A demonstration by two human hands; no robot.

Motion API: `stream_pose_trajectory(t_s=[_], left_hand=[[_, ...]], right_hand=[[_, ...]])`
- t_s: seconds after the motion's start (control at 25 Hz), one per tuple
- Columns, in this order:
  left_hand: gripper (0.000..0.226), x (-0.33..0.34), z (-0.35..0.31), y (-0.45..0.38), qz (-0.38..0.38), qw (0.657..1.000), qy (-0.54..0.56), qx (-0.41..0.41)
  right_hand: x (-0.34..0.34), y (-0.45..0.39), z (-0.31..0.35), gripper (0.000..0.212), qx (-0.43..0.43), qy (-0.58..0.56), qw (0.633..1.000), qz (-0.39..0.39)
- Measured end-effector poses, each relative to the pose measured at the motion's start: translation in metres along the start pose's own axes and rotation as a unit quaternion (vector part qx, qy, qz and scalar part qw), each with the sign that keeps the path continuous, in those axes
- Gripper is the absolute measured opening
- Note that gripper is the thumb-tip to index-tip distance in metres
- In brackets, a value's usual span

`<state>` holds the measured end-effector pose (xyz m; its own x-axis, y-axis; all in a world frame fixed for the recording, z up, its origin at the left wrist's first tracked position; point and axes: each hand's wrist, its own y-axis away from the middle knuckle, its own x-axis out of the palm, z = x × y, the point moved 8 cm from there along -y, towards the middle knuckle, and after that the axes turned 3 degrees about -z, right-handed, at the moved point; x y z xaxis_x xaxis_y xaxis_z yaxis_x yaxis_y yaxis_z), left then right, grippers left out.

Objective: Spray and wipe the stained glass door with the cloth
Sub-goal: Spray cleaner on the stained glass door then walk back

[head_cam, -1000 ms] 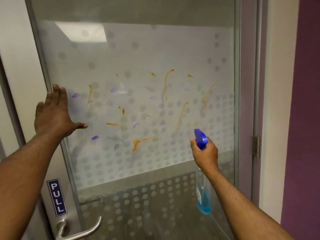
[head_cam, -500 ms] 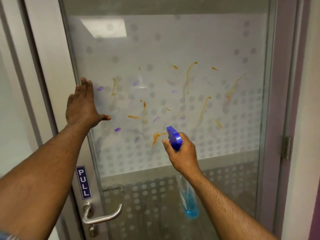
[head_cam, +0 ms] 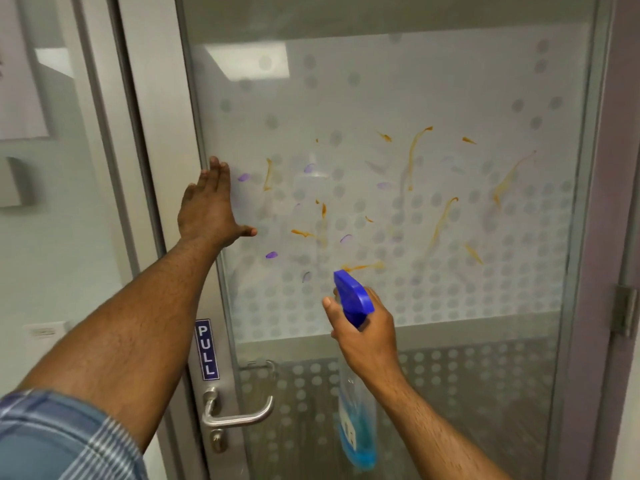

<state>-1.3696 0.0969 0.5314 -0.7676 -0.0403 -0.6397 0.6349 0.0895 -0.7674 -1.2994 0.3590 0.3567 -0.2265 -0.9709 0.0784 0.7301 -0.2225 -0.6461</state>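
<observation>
The frosted glass door (head_cam: 398,98) with a dot pattern carries several orange streaks (head_cam: 412,157) and purple smudges (head_cam: 271,254) across its middle. My left hand (head_cam: 207,209) lies flat and open against the door's left edge, fingers pointing up. My right hand (head_cam: 363,327) grips a spray bottle (head_cam: 353,299) with a blue trigger head aimed at the glass; its clear body with blue liquid hangs below my wrist. No cloth is in view.
A metal lever handle (head_cam: 239,415) and a blue PULL sign (head_cam: 207,349) sit on the door's left stile. A hinge (head_cam: 625,311) is on the right frame. A glass side panel (head_cam: 52,168) stands to the left.
My right hand with the spray bottle has moved left and down across the stains. The view has shifted so that the door sits further right. The left hand stays on the door edge.
</observation>
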Motion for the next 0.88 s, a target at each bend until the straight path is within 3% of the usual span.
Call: stream_pose_trajectory(t_s=[0.12,0.28,0.52,0.6,0.76,0.88], left_hand=[[0.131,-0.007,-0.001,0.009,0.012,0.999,0.04,-0.011],[0.102,0.016,-0.018,0.081,-0.024,0.995,0.092,-0.025],[0.069,0.099,-0.025,0.276,0.075,0.973,0.173,-0.136],[0.057,0.115,-0.026,0.349,0.133,0.941,0.228,-0.212],[0.031,0.121,-0.029,0.483,0.24,0.831,0.331,-0.377],[0.033,0.096,-0.025,0.558,0.247,0.748,0.397,-0.472]], right_hand=[[-0.016,0.026,-0.004,0.02,-0.021,0.014,1.0,-0.004],[-0.024,0.049,-0.014,0.018,-0.02,0.036,0.999,0.009],[-0.02,0.104,-0.045,0.014,0.017,-0.015,0.997,0.07],[-0.014,0.127,-0.051,0.014,0.039,-0.034,0.994,0.095],[0.007,0.183,-0.048,0.015,0.083,-0.084,0.979,0.164],[0.026,0.227,-0.025,0.021,0.114,-0.133,0.962,0.211]])
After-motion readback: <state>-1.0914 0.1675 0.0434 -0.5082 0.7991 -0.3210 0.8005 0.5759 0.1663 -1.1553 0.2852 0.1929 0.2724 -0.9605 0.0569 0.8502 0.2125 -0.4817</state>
